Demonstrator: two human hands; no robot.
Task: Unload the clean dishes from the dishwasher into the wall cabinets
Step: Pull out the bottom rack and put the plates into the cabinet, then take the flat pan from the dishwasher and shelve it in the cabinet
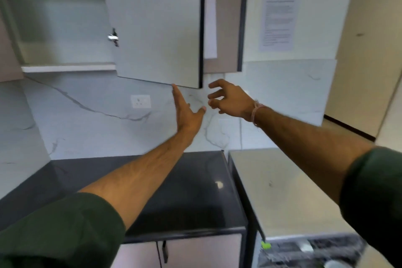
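The left hand (187, 113), fingers straight, touches the bottom edge of the open cabinet door (156, 24); the right hand (228, 99) hovers beside it, loosely curled and empty. The dishwasher (315, 252) lies open, low at the right

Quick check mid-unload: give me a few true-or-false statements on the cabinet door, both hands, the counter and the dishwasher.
1. The wall cabinet door stands open. True.
2. The left hand holds a plate. False: it holds nothing, and its straight fingers reach up to the door's lower edge.
3. The right hand holds nothing. True.
4. The countertop below the cabinet is white. False: it is dark, nearly black.
5. The dishwasher shows at the lower right, beside the countertop. True.
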